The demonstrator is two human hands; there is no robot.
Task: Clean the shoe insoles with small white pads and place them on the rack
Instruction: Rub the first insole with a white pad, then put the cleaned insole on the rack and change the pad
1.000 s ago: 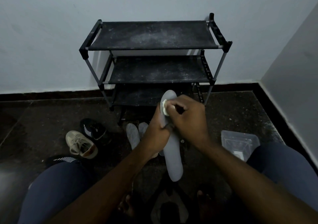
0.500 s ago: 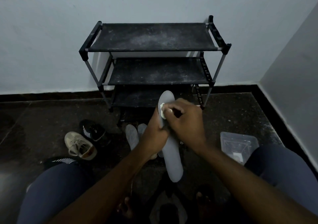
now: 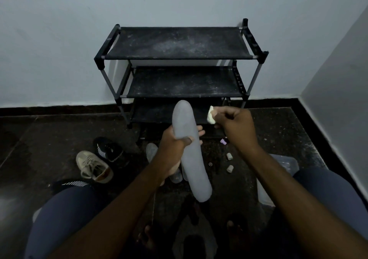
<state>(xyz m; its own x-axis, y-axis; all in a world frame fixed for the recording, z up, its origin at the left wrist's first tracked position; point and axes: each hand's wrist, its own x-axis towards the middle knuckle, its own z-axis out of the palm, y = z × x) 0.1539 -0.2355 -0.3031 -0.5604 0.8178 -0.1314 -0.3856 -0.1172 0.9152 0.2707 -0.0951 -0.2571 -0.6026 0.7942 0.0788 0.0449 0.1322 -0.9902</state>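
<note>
My left hand [image 3: 175, 145] grips a long grey insole [image 3: 189, 151] around its middle and holds it upright in front of me, toe end up. My right hand [image 3: 233, 121] pinches a small white pad [image 3: 211, 115] just right of the insole's upper part, apart from it. The black three-shelf rack [image 3: 179, 44] stands against the wall straight ahead, its shelves dusty and bare. Another grey insole [image 3: 151, 151] lies on the floor behind my left wrist, partly hidden.
A beige sneaker [image 3: 93, 167] and a black sneaker [image 3: 108, 149] lie on the dark floor at left. Small caps or bottles [image 3: 229, 161] are scattered at right. A clear plastic container [image 3: 284, 165] sits by my right knee. Walls close the back and right.
My right hand has lifted the pad off the insole and moved to the right, away from it. The insole is now fully exposed in my left hand.
</note>
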